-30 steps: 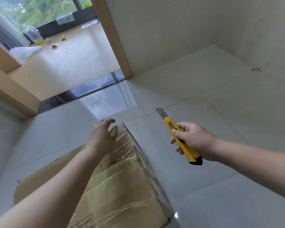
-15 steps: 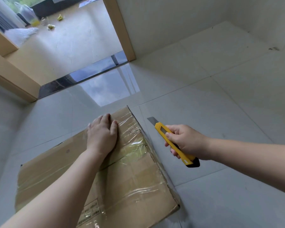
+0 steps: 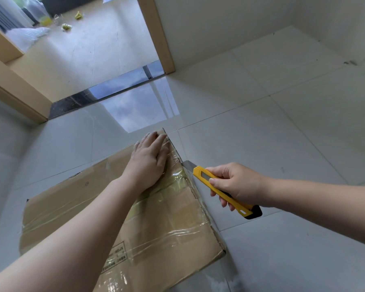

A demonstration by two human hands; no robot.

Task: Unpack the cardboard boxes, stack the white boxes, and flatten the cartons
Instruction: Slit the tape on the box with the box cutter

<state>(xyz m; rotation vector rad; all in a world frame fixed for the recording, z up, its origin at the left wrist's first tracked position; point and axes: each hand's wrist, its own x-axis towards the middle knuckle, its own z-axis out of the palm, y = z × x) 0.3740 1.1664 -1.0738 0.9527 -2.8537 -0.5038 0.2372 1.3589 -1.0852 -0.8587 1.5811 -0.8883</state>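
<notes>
A taped brown cardboard box (image 3: 173,224) sits on the pale tiled floor, its top wrapped in clear and yellowish tape. My left hand (image 3: 149,161) lies flat, palm down, on the far right corner of the box top. My right hand (image 3: 235,185) grips a yellow utility knife (image 3: 223,190) with the blade out. The blade tip touches the box's right top edge just beside my left hand. No white boxes are visible.
A wood-framed doorway (image 3: 160,39) opens ahead onto another room with a white bag (image 3: 27,36) and small yellow bits on its floor. A white wall (image 3: 230,24) rises at the back right. Bare tiles (image 3: 282,127) stretch to the right of the box.
My left hand came down onto the box top and slid toward its far corner. My right hand brought the knife left until the blade met the box's right edge.
</notes>
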